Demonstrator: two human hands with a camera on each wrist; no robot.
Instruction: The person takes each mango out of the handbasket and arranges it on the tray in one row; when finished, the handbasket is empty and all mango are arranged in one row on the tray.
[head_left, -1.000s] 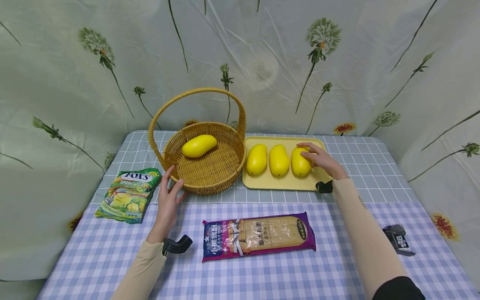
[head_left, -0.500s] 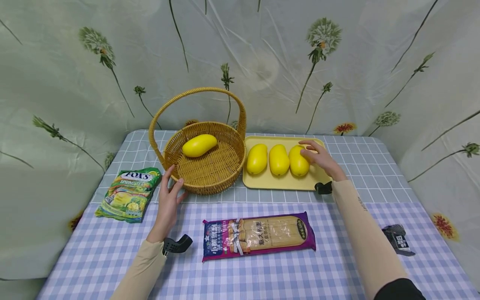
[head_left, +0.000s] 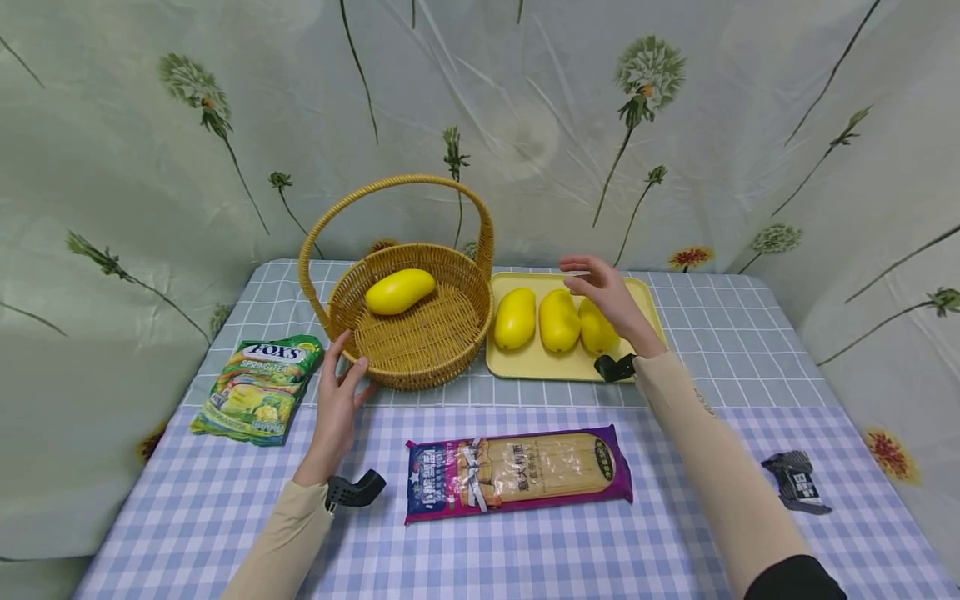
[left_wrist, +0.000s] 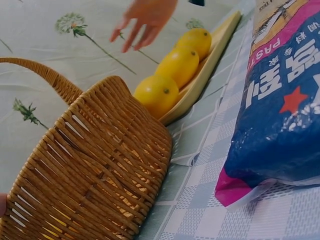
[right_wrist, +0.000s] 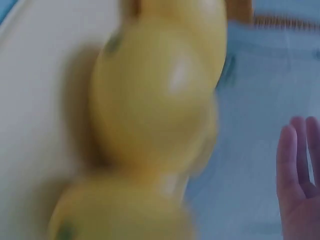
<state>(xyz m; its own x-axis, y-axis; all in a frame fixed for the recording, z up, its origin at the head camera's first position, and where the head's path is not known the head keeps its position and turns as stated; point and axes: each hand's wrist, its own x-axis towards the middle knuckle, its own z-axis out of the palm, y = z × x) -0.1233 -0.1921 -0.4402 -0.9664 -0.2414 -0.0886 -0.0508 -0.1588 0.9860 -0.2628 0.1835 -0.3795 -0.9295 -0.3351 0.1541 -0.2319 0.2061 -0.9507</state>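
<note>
My left hand (head_left: 341, 396) touches the front left of the woven basket (head_left: 420, 354) with spread fingers, tips right at the rim. One yellow mango (head_left: 400, 292) lies inside the basket. To its right, a pale yellow tray (head_left: 517, 365) bears three more mangoes in a row: a left mango (head_left: 514, 319), a middle mango (head_left: 558, 321) and a right mango (head_left: 596, 329). Over the tray, my right hand (head_left: 606, 292) has its fingers extended and holds nothing; it partly hides the right mango. In the right wrist view, mangoes (right_wrist: 155, 100) loom blurred beside the raised fingers (right_wrist: 287, 160).
A purple pasta packet (head_left: 517, 473) lies in front of the basket and tray. Left of the basket is a green candy bag (head_left: 258, 392), and a small black packet (head_left: 797, 482) sits at the right. The basket handle (head_left: 397, 182) arches high, close to the flowered backdrop (head_left: 525, 117).
The right mango has shifted slightly left, up against the middle one. My right hand has come off it, moving up and to the left. My left hand stays at the basket.
</note>
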